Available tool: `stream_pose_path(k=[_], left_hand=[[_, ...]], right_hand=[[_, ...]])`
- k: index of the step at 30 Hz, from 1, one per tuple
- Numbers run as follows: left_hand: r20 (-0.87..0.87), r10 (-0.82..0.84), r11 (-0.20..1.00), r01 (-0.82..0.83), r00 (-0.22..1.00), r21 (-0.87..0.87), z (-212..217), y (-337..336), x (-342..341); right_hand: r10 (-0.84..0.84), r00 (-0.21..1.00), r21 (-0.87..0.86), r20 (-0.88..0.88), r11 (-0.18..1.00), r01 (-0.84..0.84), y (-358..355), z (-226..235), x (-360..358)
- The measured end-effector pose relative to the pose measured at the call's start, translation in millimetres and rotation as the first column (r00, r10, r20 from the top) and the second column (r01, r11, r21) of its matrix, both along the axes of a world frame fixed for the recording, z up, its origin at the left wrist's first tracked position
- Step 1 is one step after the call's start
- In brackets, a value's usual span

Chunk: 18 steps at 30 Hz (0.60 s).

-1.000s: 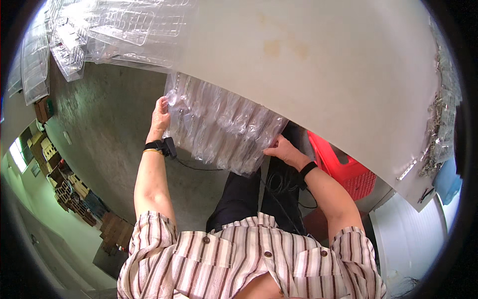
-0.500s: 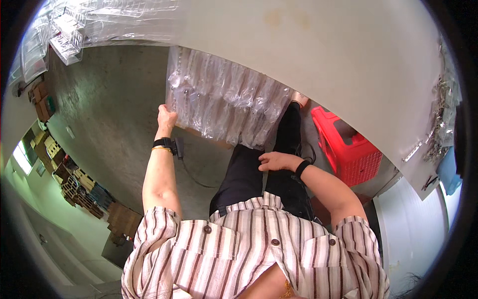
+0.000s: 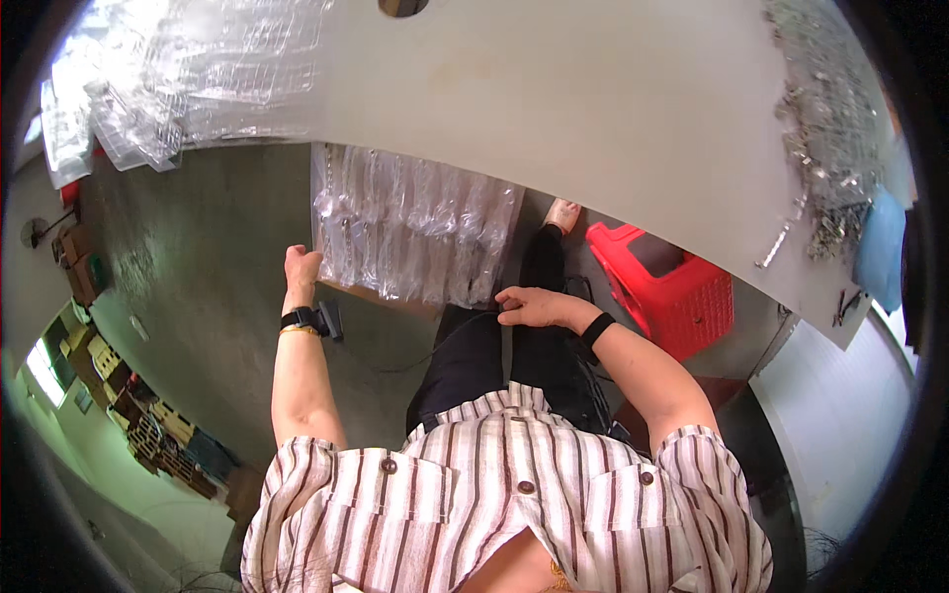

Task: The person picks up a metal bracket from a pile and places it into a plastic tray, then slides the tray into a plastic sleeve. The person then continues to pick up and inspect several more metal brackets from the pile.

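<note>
A stack of clear plastic blister trays (image 3: 410,227) hangs below the front edge of the white table (image 3: 593,109), just over a brown cardboard box edge (image 3: 381,295). My left hand (image 3: 301,267) grips the stack's lower left corner. My right hand (image 3: 534,306) rests with bent fingers at the stack's lower right corner, touching it. Both wrists wear dark bands.
More clear trays (image 3: 188,74) are piled at the table's far left. A heap of small metal parts (image 3: 825,128) and a blue cloth (image 3: 880,247) lie at the right. A red plastic basket (image 3: 662,287) stands on the floor under the table by my legs.
The stack of trays has sunk lower under the table edge. My right hand dropped from the stack's side to its lower right corner; my left hand stayed on the left corner.
</note>
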<state>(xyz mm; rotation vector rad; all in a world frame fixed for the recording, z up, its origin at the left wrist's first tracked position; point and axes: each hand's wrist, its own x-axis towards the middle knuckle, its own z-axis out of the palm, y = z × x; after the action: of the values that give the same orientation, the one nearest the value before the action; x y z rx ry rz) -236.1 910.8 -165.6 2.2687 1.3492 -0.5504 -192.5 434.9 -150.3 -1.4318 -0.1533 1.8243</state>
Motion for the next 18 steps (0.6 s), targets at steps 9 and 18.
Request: stream_pose_path(k=[9,18], left_hand=[[0.248,-0.045,0.923,0.135,0.968,-0.360,103.4,-121.0,67.9],[0.411,-0.308,0.683,0.500,0.858,-0.532,161.9,-271.8,133.6]], right_hand=[[-0.323,0.936,0.126,0.142,0.944,0.306,-87.2,79.0,37.8],[-0.610,0.747,0.250,0.263,0.791,0.558,-212.6,213.7,83.5]])
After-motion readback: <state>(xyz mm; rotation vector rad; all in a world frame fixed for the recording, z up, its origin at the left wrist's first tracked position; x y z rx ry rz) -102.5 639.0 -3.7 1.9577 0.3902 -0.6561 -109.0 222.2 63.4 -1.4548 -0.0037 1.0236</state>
